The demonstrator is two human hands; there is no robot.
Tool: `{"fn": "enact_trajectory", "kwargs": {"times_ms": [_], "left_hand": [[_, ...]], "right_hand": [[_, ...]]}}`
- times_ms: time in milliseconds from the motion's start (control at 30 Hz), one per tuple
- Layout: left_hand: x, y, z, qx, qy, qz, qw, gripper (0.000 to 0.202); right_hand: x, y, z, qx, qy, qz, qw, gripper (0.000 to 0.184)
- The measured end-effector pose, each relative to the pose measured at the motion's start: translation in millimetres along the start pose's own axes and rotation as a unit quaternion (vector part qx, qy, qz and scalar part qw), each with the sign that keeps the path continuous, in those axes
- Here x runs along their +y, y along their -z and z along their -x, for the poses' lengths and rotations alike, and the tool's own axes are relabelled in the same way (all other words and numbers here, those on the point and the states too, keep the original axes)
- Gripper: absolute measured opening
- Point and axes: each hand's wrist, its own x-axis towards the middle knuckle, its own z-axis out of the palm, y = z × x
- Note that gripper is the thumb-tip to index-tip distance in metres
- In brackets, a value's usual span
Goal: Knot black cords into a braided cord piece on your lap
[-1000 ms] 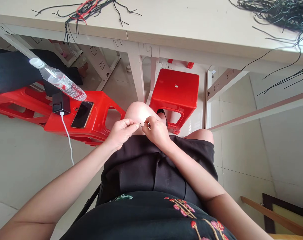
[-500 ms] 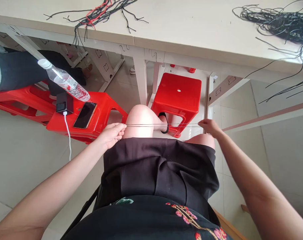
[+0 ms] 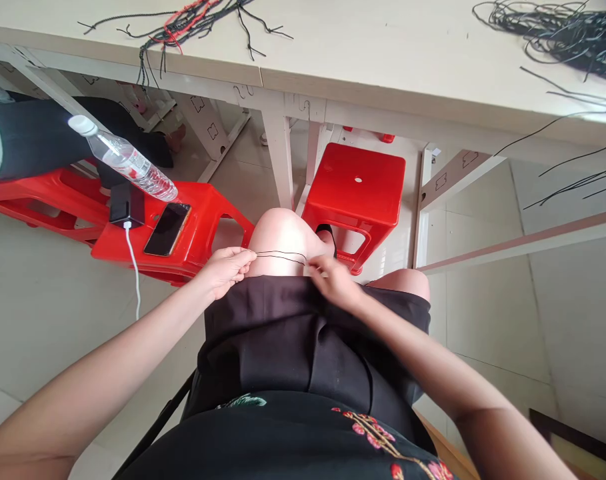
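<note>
Two thin strands of black cord (image 3: 281, 253) run between my hands, over my bare knee. My left hand (image 3: 227, 270) pinches one end of the cord between thumb and fingertips, beside the knee. At the other end my right hand (image 3: 337, 280) is closed on the cord just above the hem of my black skirt (image 3: 283, 320); its fingers are a little blurred. The strands hang slightly slack and bow apart between the hands.
A pale table (image 3: 363, 53) spans the front, bearing braided black and red cords (image 3: 193, 27) and a black cord tangle (image 3: 573, 40). On a red stool (image 3: 203, 207) at left are a bottle (image 3: 127, 163), phone (image 3: 167, 229) and charger (image 3: 127, 205). Another red stool (image 3: 357, 180) stands ahead; a person sits far left.
My right hand has moved left, from beyond my right knee to near the left knee. The cord, stretched taut before, is now shorter between the hands and slack. My left hand keeps its pinch.
</note>
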Motion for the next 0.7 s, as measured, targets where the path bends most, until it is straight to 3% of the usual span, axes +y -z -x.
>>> {"fn": "enact_trajectory", "kwargs": {"times_ms": [100,167,233,267,333,433,567,700], "left_hand": [[-4.6,-2.0,6.8,0.003,-0.007,-0.032,0.999,0.013],[-8.2,-3.0,11.9,0.006,-0.010,-0.061,0.998,0.013],[-10.5,-4.3,15.9,0.010,-0.013,-0.085,0.996,0.013],[-11.1,-5.1,17.1,0.014,-0.015,-0.091,0.996,0.013],[-11.2,-6.8,17.8,0.022,-0.024,-0.098,0.995,0.013],[-10.8,-8.2,14.5,0.030,-0.042,-0.111,0.992,0.013],[-9.0,-5.9,5.2,0.040,-0.065,-0.129,0.989,0.010],[-0.5,-5.0,-2.7,0.034,-0.058,-0.120,0.990,0.008]], "right_hand": [[-30.6,-40.9,8.1,-0.093,0.031,-0.033,0.995,0.011],[-36.7,-45.0,18.0,-0.170,0.057,-0.052,0.982,0.007],[-38.4,-43.6,25.2,-0.191,0.075,-0.043,0.978,0.005],[-39.0,-44.0,26.4,-0.160,0.083,-0.020,0.983,0.009],[-40.5,-50.2,22.7,-0.047,0.113,0.055,0.991,0.035],[-41.0,-69.3,5.6,0.067,0.155,0.155,0.973,0.077],[-39.8,-90.0,-17.4,0.072,0.117,0.192,0.972,0.089],[-43.3,-91.8,-28.6,0.080,0.068,0.180,0.978,0.087]]}}
